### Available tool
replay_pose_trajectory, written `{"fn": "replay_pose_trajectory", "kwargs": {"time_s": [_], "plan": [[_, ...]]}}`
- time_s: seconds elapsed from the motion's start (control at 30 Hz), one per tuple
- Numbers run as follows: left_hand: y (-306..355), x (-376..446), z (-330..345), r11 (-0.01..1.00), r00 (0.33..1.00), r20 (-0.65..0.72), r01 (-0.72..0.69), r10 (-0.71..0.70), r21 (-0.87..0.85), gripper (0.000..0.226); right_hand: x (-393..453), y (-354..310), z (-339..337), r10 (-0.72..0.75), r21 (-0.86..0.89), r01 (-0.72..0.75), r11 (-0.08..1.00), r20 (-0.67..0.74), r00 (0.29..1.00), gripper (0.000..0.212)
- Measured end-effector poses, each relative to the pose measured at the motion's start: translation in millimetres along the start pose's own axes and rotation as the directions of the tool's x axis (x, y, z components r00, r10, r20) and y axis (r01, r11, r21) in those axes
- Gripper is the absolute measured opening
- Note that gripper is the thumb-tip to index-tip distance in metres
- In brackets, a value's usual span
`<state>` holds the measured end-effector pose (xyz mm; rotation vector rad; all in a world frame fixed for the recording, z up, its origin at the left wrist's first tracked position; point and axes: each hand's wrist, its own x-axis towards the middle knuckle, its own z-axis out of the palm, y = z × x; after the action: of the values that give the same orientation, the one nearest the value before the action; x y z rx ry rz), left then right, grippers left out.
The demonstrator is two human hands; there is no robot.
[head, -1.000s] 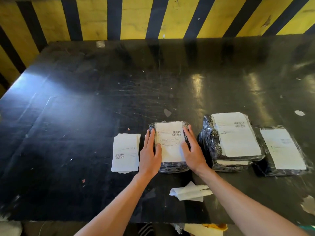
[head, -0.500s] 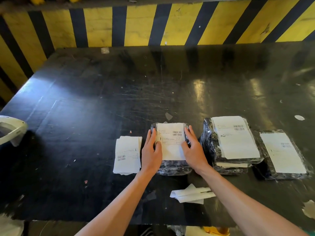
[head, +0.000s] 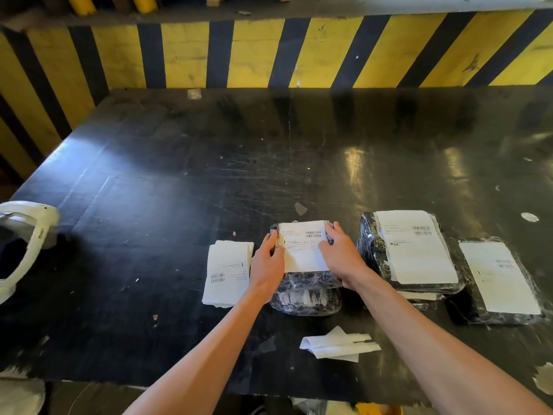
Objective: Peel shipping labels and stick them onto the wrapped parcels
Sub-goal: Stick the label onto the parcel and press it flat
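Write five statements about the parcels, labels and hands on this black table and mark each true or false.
1. Both hands are on the middle parcel. True: the left hand and the right hand flank its label.
2. The stack of labels lies to the right of that parcel. False: it lies to its left, beside the left hand.
3. The parcels at the right have no labels. False: the stacked parcel and the far right parcel each show a white label on top.
4. Crumpled white backing paper lies on the table nearer the person than the parcels. True.
5. The wall behind the table is plain white. False: it has yellow and black stripes.
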<state>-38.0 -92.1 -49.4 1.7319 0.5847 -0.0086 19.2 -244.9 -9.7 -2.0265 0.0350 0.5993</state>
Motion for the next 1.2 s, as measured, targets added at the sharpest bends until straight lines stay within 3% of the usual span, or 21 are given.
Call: {"fn": "replay_pose_trajectory", "kwargs": {"time_s": [0.27,0.63,0.77,0.9,1.2], "plan": [[18,3,-10,0.993,0.998,0.004,0.064,-0.064,-0.1,0.048,-4,-26,-6,0.006,-0.027,-0.006,1.0,-0.01,1.0,0.056],[103,-24,9,0.936,0.933,-0.129,-0.345,0.335,-0.064,0.052,-19,-46,-61,-0.373,0.04,0.386,0.922,-0.178,0.91,0.057],[134,-33,53,0.892,0.893,-0.08,-0.447,0.442,-0.066,0.055,-31,-40,-114,-0.408,0.1,0.44,0.892,-0.241,0.881,0.057],[151,-44,122,0.877,0.881,-0.002,-0.472,0.474,-0.088,0.056,-39,-15,-184,-0.403,0.03,0.432,0.901,-0.308,0.862,0.057],[147,-85,290,0.918,0.892,0.229,-0.397,0.39,-0.016,0.065,-58,99,-320,-0.253,0.004,0.275,0.961,-0.382,0.889,0.056]]}}
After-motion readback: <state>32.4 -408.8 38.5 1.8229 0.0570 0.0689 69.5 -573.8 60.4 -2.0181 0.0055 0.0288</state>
